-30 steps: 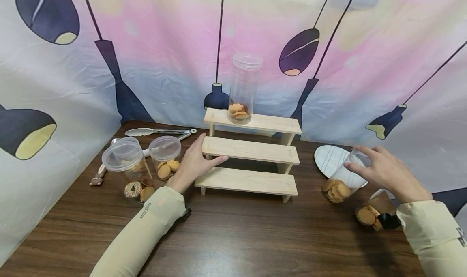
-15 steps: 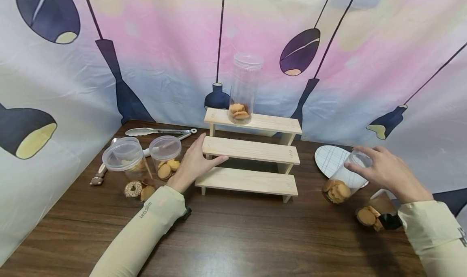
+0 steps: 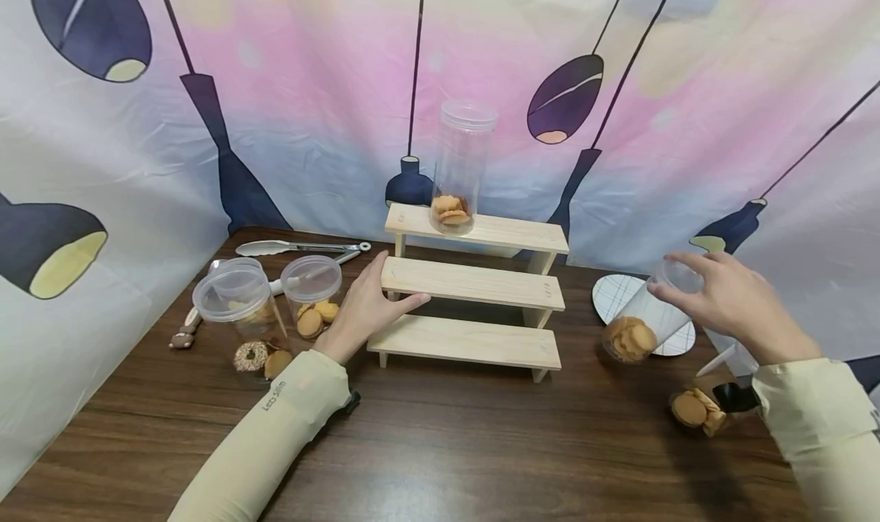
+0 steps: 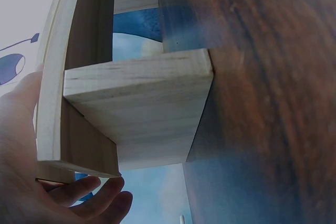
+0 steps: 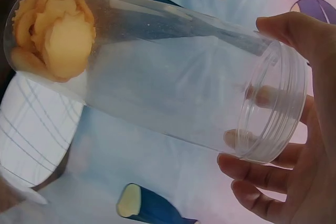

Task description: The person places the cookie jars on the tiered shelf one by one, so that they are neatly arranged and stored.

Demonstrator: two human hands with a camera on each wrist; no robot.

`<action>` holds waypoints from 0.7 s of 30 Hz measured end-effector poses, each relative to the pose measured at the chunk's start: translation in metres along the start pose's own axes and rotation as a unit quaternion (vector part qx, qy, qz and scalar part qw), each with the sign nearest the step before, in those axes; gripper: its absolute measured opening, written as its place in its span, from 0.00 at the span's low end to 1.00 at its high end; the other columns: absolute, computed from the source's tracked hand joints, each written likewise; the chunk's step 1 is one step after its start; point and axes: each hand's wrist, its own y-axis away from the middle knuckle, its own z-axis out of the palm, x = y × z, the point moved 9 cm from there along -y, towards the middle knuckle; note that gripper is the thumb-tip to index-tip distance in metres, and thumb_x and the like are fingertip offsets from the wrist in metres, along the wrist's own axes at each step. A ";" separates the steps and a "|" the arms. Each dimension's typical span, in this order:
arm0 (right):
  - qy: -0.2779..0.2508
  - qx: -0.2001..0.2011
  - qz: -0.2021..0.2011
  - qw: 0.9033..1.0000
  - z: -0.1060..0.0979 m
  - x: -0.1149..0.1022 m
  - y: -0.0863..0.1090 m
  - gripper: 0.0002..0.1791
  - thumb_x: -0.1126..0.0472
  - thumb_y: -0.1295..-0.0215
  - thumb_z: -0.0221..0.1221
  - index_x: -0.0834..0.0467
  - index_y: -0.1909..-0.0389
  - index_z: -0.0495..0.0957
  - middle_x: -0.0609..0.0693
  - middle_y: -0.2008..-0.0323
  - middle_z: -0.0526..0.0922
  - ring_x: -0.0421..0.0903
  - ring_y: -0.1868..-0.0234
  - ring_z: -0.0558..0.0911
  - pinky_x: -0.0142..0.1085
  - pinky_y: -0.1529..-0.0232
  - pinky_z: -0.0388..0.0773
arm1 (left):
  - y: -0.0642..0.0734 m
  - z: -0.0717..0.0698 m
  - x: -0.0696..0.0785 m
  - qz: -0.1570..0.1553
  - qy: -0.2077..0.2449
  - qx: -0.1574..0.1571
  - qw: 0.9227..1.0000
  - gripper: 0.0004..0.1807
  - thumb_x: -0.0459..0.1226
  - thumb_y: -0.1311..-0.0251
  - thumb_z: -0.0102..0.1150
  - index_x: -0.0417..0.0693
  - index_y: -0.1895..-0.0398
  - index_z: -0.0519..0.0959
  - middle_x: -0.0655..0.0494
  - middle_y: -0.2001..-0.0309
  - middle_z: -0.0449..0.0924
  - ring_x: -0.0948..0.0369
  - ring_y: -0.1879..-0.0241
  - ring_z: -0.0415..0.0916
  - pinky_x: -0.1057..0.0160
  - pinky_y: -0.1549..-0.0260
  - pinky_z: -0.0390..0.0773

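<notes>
In the head view my left hand [image 3: 364,308] holds the left end of the middle step of a three-tier wooden display stand [image 3: 474,283]. The left wrist view has its fingers [image 4: 107,195] curled round the plank's end [image 4: 50,108]. At the right, my right hand [image 3: 742,308] grips a tall clear jar [image 3: 646,312] around its lid end. Cookies [image 5: 65,40] with scalloped edges lie in the bottom of this tilted jar, as the right wrist view shows. Thumb and fingers sit on opposite sides of the lid [image 5: 278,103].
Another tall cookie jar [image 3: 454,163] stands on the top step. To the left are a large jar [image 3: 234,300], a smaller jar [image 3: 312,289] and metal tongs [image 3: 302,248]. A checked plate [image 3: 615,296] lies behind the held jar; more cookies [image 3: 694,409] show below my right wrist.
My right hand has raised the jar slightly, and its base has moved up and a little left in the head view. My left hand has stayed on the stand.
</notes>
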 end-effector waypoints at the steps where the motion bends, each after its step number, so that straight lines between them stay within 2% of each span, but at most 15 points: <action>1: 0.000 0.004 -0.002 1.000 -0.004 -0.002 -0.001 0.43 0.30 0.34 0.54 0.58 0.31 0.69 0.76 0.34 0.62 0.74 0.38 0.65 0.74 0.51 0.64 | 0.000 0.000 0.000 -0.001 0.000 0.001 1.000 0.68 0.76 0.58 0.61 0.49 0.20 0.48 0.38 0.24 0.54 0.39 0.29 0.58 0.39 0.35 0.65; 9: 0.003 0.020 -0.003 1.000 -0.034 -0.014 -0.016 0.42 0.29 0.34 0.53 0.56 0.30 0.68 0.76 0.36 0.64 0.74 0.40 0.66 0.74 0.55 0.66 | 0.000 0.001 -0.001 -0.004 0.005 0.000 1.000 0.69 0.77 0.58 0.61 0.49 0.20 0.48 0.38 0.24 0.54 0.40 0.29 0.58 0.39 0.35 0.65; 15: -0.016 0.039 0.005 0.999 -0.061 -0.024 -0.030 0.42 0.30 0.33 0.52 0.55 0.28 0.66 0.76 0.37 0.64 0.73 0.42 0.67 0.72 0.54 0.65 | -0.001 0.001 -0.002 -0.003 0.005 -0.001 1.000 0.68 0.77 0.58 0.60 0.49 0.20 0.48 0.39 0.24 0.54 0.40 0.28 0.58 0.39 0.35 0.65; 21: -0.038 0.048 0.004 0.998 -0.085 -0.036 -0.044 0.42 0.32 0.32 0.52 0.53 0.25 0.63 0.76 0.33 0.62 0.74 0.37 0.63 0.72 0.49 0.61 | 0.000 0.000 -0.002 -0.007 0.010 0.002 1.000 0.68 0.76 0.58 0.61 0.50 0.20 0.49 0.39 0.25 0.55 0.40 0.29 0.59 0.39 0.35 0.65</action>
